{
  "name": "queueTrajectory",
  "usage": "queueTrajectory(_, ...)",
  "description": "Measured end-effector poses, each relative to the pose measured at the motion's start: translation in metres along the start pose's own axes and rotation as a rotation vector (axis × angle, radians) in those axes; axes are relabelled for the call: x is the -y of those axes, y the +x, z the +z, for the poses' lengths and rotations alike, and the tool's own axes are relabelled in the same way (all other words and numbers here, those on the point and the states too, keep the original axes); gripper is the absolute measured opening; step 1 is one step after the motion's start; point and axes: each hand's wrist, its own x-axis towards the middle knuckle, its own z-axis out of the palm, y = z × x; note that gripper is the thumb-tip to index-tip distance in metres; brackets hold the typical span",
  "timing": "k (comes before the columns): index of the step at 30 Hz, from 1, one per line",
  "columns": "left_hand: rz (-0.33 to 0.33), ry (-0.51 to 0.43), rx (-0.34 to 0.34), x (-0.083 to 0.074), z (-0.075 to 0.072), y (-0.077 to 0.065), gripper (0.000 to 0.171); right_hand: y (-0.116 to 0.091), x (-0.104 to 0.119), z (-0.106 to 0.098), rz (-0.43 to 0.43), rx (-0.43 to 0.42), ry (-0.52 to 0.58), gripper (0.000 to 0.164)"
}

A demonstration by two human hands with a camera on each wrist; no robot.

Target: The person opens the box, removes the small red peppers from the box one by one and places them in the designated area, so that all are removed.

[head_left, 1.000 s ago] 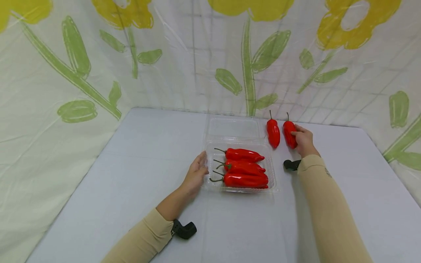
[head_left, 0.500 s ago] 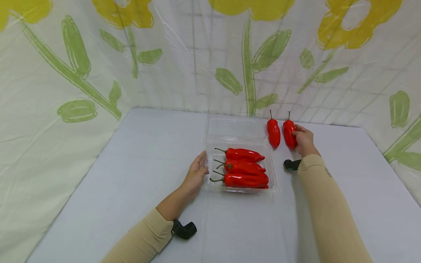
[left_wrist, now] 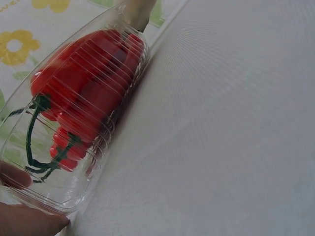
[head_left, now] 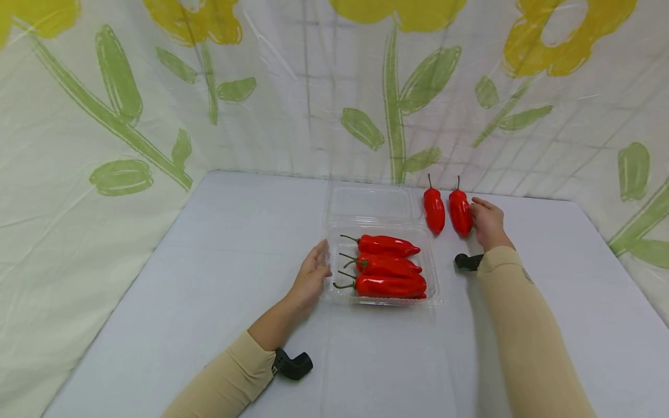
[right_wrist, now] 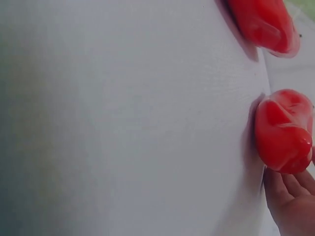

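"What's on the table (head_left: 251, 232)?"
"A clear tray (head_left: 432, 273) of red peppers (head_left: 392, 285); the left hand (head_left: 308, 277) rests fairly straight fingers against its side"
"And the right hand (head_left: 488, 223)?"
"Fingers extended, touching the rightmost pepper (head_left: 460, 213), glossy, right of the tray, its stem (head_left: 458, 183) pointing away"

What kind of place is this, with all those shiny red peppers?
Maybe a little curtained-off work corner. A flowered curtain hangs behind the pale table, where red peppers lie in and beside a clear plastic box.

Peppers (head_left: 391, 285) in tray (head_left: 430, 256); others (head_left: 434, 212) right of lid (head_left: 373, 203).
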Motion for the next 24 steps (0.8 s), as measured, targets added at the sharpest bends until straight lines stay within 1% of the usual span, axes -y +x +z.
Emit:
queueTrajectory(4, -0.004, 0.005, 0.001, 0.0, 0.0, 0.001, 0.073, -0.004, 0.001, -0.002, 0.019, 0.021, 0.041, 0.053)
queueTrajectory(8, -0.011, 0.015, 0.001, 0.0, 0.0, 0.001, 0.074, -0.01, 0.005, -0.003, 0.058, 0.044, 0.03, 0.054)
queueTrajectory(11, -0.015, 0.026, 0.0, -0.001, -0.001, 0.001, 0.073, -0.016, 0.007, -0.003, 0.071, 0.075, -0.002, 0.055)
queueTrajectory(15, -0.026, 0.036, -0.008, -0.001, -0.001, 0.0, 0.073, -0.024, 0.01, -0.006, 0.053, 0.129, 0.001, 0.059)
queueTrajectory(20, -0.027, 0.036, -0.008, -0.001, -0.001, 0.0, 0.073, -0.036, 0.011, -0.009, 0.003, 0.219, 0.027, 0.065)
queueTrajectory(24, -0.025, 0.031, -0.006, -0.002, 0.0, 0.0, 0.073, -0.047, 0.01, -0.011, -0.034, 0.254, -0.011, 0.071)
